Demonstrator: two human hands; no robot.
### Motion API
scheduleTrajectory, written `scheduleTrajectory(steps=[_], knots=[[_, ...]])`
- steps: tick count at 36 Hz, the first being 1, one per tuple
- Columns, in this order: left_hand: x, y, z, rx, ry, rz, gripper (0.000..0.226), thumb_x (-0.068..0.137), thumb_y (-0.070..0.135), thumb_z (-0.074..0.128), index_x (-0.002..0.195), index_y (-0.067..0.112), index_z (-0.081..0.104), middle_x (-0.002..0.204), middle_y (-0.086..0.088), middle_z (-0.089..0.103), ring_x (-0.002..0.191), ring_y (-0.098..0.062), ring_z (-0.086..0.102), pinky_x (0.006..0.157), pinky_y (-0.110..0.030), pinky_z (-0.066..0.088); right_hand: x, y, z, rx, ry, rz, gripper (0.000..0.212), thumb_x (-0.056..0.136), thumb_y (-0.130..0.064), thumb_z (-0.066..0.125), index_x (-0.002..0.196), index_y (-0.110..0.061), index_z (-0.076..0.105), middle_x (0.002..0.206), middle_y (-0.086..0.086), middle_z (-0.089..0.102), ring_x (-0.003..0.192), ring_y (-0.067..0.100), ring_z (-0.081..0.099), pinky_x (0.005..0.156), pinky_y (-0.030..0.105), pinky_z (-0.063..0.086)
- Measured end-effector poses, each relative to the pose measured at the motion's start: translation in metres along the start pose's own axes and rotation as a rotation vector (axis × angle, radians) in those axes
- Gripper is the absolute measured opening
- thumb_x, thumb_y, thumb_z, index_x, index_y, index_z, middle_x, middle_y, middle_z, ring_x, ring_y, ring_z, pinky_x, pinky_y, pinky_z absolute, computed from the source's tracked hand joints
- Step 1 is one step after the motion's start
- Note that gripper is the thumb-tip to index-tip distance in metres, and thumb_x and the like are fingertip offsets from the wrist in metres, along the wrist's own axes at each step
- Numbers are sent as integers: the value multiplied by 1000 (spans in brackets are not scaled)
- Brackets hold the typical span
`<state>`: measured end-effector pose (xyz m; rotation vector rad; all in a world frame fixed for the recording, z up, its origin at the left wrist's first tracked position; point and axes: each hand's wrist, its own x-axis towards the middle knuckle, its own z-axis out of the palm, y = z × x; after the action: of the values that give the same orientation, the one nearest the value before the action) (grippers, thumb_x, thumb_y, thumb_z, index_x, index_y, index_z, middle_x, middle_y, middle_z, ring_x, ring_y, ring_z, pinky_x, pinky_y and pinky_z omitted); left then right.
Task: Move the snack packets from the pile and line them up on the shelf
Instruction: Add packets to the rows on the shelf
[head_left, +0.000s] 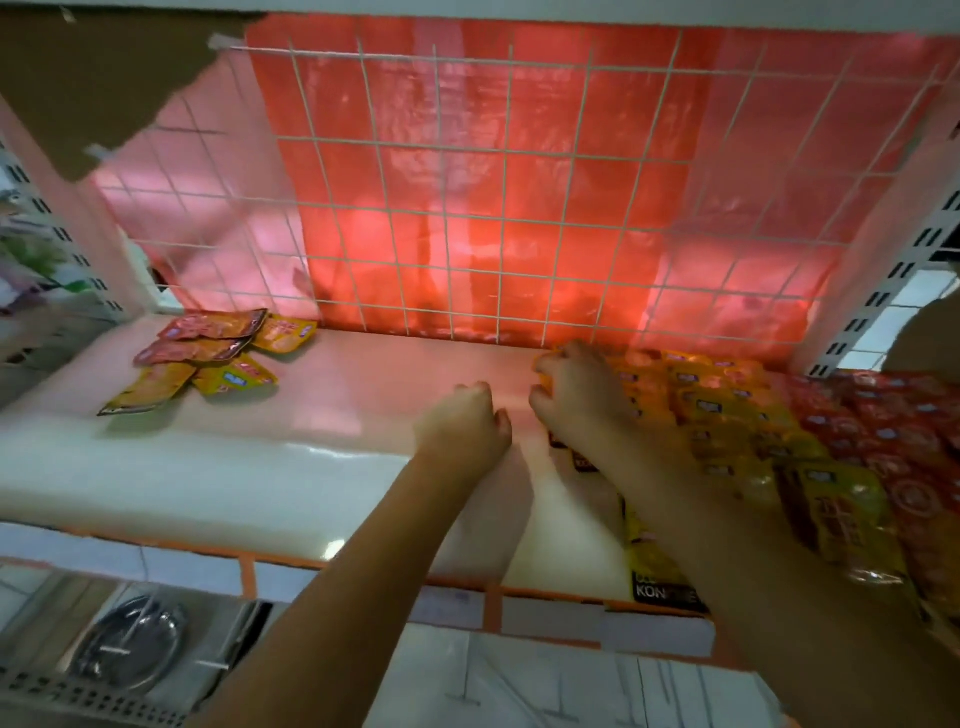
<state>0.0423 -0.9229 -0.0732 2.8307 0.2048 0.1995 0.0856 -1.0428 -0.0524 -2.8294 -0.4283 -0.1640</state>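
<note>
While pile (208, 358) lies left, right hand (576, 389) on rows (727, 415)

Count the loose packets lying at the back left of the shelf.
5 packets: two red stacked at the back, a yellow one right of them, two yellow in front. More could be underneath.

We reach both bare forearms up from the bottom of the frame toward its centre, the two running roughly side by side and the hands ending close together. Our left hand (465, 423) sits just left of centre, knuckles up, fingers curled under into a loose fist with nothing in it. Our right hand (576, 389) lies just right of centre, a little higher in the frame, palm down, with the fingers bent and spread downward; what the fingertips meet is too blurred to tell.
</note>
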Motion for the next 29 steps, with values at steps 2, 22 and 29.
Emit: scheduleTrajectory(steps=[2,22,29], knots=[[-1,-26,-9,53,64,-16,26,95,32,42,99,9,53,100,-10,58,91,-28,56,67,-27,32,6,-23,12,12,-30,-29,36,89,-23,52,123,-14,59,124,11,48,118,29,43,95,32,36],[10,-291,-95,-6,312,-274,16,91,22,47,95,9,56,99,-14,61,94,-34,57,72,-36,43,71,-262,103,207,-167,-163,42,88,-15,49,130,-13,50,132,14,45,122,31,38,100,35,35],[33,-337,-89,-105,167,-381,37,91,25,51,122,5,48,117,-19,51,110,-36,46,88,-40,36,92,-296,120,322,-194,13,41,90,-42,53,120,-15,56,124,11,53,120,32,44,95,41,41]])
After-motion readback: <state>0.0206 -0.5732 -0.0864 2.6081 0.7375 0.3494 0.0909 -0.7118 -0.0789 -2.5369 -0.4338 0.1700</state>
